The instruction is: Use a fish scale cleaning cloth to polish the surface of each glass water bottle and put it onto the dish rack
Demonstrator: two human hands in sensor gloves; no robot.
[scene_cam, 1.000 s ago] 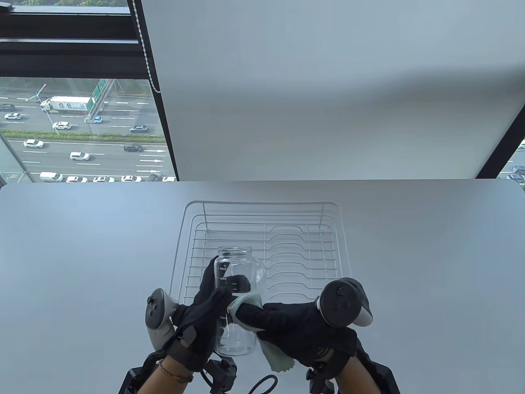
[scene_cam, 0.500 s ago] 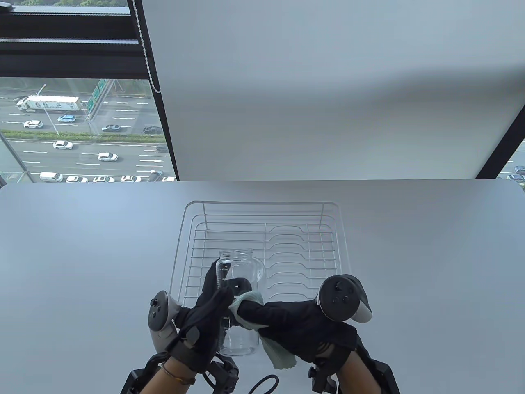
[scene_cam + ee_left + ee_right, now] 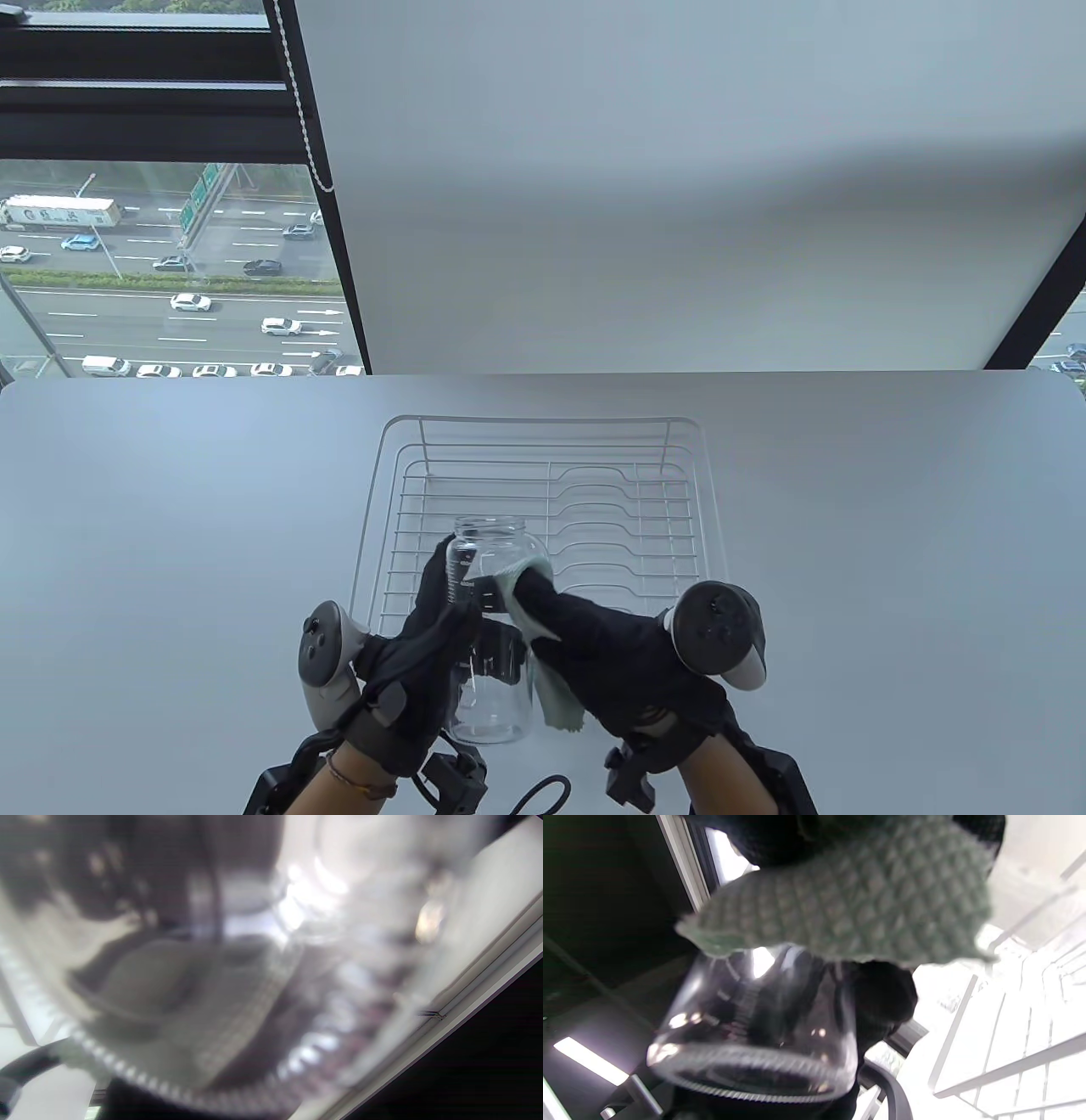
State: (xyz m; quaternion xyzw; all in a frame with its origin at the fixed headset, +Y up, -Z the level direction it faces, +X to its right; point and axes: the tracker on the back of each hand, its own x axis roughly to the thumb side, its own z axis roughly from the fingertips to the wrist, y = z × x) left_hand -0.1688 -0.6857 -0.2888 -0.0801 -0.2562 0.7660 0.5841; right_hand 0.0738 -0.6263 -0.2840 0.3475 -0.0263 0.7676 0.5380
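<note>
Left hand (image 3: 424, 645) grips the bottle (image 3: 492, 628); right hand (image 3: 594, 654) presses the cloth (image 3: 530, 577) on, seemingly pinched. A hard rub could slip the glass free.

The bottle (image 3: 495, 628) is clear glass with white markings. The cloth (image 3: 857, 899) is pale green with a raised scale pattern. Both gloves are black; the trackers are grey and black. The rack (image 3: 679, 526) is white wire, the tabletop (image 3: 170, 509) pale grey.
</note>
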